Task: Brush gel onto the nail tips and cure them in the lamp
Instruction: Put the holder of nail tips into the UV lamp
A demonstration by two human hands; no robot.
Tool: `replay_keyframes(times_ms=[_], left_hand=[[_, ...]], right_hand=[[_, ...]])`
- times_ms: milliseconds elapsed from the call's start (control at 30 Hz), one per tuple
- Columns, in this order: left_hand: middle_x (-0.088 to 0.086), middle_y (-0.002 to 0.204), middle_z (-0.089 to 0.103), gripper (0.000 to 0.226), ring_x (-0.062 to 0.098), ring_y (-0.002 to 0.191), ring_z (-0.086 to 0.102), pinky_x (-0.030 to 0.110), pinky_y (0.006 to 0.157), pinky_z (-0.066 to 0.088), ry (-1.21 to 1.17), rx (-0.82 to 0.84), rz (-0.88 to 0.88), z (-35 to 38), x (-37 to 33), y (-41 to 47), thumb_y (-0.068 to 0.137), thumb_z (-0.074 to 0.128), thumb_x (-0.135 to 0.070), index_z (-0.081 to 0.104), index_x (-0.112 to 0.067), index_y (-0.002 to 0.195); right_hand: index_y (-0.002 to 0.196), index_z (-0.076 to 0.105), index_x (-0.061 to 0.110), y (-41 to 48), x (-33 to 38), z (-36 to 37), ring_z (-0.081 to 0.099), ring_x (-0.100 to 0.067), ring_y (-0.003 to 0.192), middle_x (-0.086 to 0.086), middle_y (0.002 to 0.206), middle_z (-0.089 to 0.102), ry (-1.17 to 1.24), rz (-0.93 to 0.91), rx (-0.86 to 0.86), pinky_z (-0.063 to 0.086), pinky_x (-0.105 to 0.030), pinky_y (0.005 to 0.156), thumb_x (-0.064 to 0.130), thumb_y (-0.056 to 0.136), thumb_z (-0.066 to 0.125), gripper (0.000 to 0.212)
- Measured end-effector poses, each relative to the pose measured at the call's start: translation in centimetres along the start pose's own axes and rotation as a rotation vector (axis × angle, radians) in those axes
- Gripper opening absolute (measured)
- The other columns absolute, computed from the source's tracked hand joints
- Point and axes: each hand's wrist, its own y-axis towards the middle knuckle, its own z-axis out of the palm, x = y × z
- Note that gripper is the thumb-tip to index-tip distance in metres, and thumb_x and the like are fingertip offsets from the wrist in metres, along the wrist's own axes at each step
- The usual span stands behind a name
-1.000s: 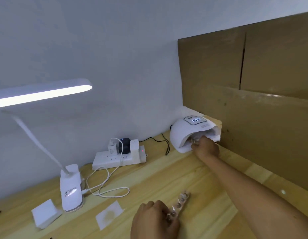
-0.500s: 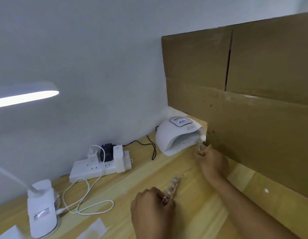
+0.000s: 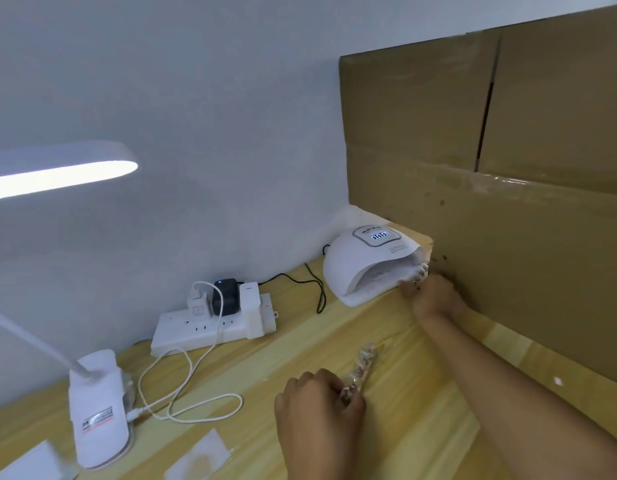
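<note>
The white curing lamp [image 3: 362,261] sits at the back of the wooden table with its display lit. My right hand [image 3: 435,296] grips a strip of nail tips [image 3: 419,275] at the right end of the lamp's mouth. Lower down, my left hand [image 3: 317,414] pinches the near end of a second strip of nail tips [image 3: 364,363], which lies on the wooden table [image 3: 300,341] and points toward the lamp.
A cardboard panel [image 3: 508,202] stands along the right, close behind my right hand. A white power strip [image 3: 213,323] with plugs and cables lies left of the lamp. A lit desk lamp [image 3: 99,407] stands at the front left, with white paper squares [image 3: 196,459] near it.
My right hand drew a strip of nail tips out of the lamp and now holds it at the right end of the opening. My left hand stays on the second strip.
</note>
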Motion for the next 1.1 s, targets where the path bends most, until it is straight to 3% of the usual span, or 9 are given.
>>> replay_keyframes(times_ms=[100, 167, 233, 533, 600, 700, 833, 1033, 1100], left_hand=[[-0.013, 0.091, 0.060, 0.026, 0.008, 0.100, 0.051, 0.023, 0.083, 0.033, 0.007, 0.000, 0.009, 0.0, 0.0, -0.1, 0.079, 0.058, -0.055, 0.063, -0.035, 0.095], [-0.014, 0.089, 0.058, 0.027, 0.008, 0.101, 0.050, 0.023, 0.082, 0.032, 0.014, -0.004, 0.008, 0.1, 0.0, -0.1, 0.079, 0.058, -0.055, 0.063, -0.035, 0.096], [-0.013, 0.087, 0.055, 0.026, 0.008, 0.101, 0.050, 0.024, 0.081, 0.031, 0.021, -0.008, 0.007, 0.0, 0.0, -0.2, 0.080, 0.057, -0.055, 0.063, -0.035, 0.096], [-0.015, 0.085, 0.053, 0.026, 0.005, 0.098, 0.047, 0.025, 0.077, 0.026, 0.033, -0.009, 0.001, -0.1, -0.1, -0.4, 0.081, 0.055, -0.057, 0.062, -0.037, 0.096], [-0.015, 0.085, 0.052, 0.026, 0.005, 0.098, 0.047, 0.025, 0.077, 0.025, 0.038, -0.009, -0.002, -0.1, 0.0, -0.4, 0.081, 0.055, -0.057, 0.062, -0.038, 0.097], [-0.017, 0.086, 0.051, 0.026, 0.003, 0.098, 0.045, 0.024, 0.076, 0.022, 0.061, -0.013, -0.011, 0.0, 0.0, -0.4, 0.081, 0.053, -0.059, 0.061, -0.040, 0.098], [-0.018, 0.095, 0.053, 0.029, 0.004, 0.102, 0.044, 0.025, 0.077, 0.023, 0.075, -0.030, -0.037, 0.1, 0.1, -0.4, 0.082, 0.051, -0.059, 0.059, -0.041, 0.104], [-0.016, 0.109, 0.051, 0.038, 0.012, 0.111, 0.043, 0.027, 0.084, 0.024, 0.097, -0.109, -0.070, -0.2, 0.3, -0.9, 0.086, 0.052, -0.061, 0.053, -0.040, 0.117], [-0.013, 0.114, 0.052, 0.041, 0.014, 0.114, 0.043, 0.029, 0.088, 0.026, 0.112, -0.131, -0.087, -0.2, 0.4, -1.0, 0.088, 0.051, -0.060, 0.050, -0.039, 0.122]], right_hand=[[0.091, 0.068, 0.007, 0.1, 0.0, 0.2, 0.068, -0.032, 0.090, -0.016, 0.096, 0.069, 0.007, -0.036, -0.029, 0.038, -0.028, 0.064, 0.052, 0.093, 0.063, 0.045], [0.062, 0.053, 0.019, 0.2, -0.3, 0.5, 0.061, -0.027, 0.073, -0.012, 0.075, 0.061, 0.069, -0.130, -0.028, 0.033, -0.028, 0.058, 0.041, 0.097, 0.063, 0.043], [0.053, 0.037, 0.023, 0.2, -0.5, 0.6, 0.055, -0.026, 0.068, -0.010, 0.069, 0.054, 0.063, -0.198, -0.024, 0.031, -0.029, 0.057, 0.032, 0.099, 0.060, 0.052], [0.066, 0.061, 0.009, 0.4, -0.2, 1.2, 0.051, -0.026, 0.064, -0.001, 0.059, 0.049, -0.032, -0.286, -0.058, 0.025, -0.027, 0.052, 0.030, 0.098, 0.055, 0.038], [0.071, 0.061, 0.012, 0.4, -0.2, 1.3, 0.061, -0.032, 0.073, -0.007, 0.068, 0.058, -0.054, -0.293, -0.051, 0.024, -0.027, 0.052, 0.027, 0.099, 0.052, 0.033], [0.104, 0.062, 0.007, 0.5, -0.1, 1.4, 0.066, -0.035, 0.094, -0.016, 0.101, 0.068, -0.096, -0.212, -0.084, 0.031, -0.028, 0.060, 0.029, 0.102, 0.047, 0.027], [0.121, 0.055, 0.005, 0.7, -0.1, 1.5, 0.064, -0.037, 0.102, -0.018, 0.113, 0.067, -0.097, -0.201, -0.065, 0.036, -0.032, 0.069, 0.029, 0.103, 0.047, 0.031], [0.102, 0.066, 0.010, -0.3, -0.5, 0.6, 0.058, -0.031, 0.076, -0.013, 0.089, 0.070, 0.115, -0.284, -0.088, 0.035, -0.031, 0.060, 0.021, 0.101, 0.048, 0.021], [0.094, 0.068, 0.015, -1.3, -0.7, -0.1, 0.057, -0.028, 0.070, -0.005, 0.075, 0.066, 0.182, -0.403, 0.059, 0.034, -0.030, 0.057, 0.021, 0.099, 0.052, 0.017]])
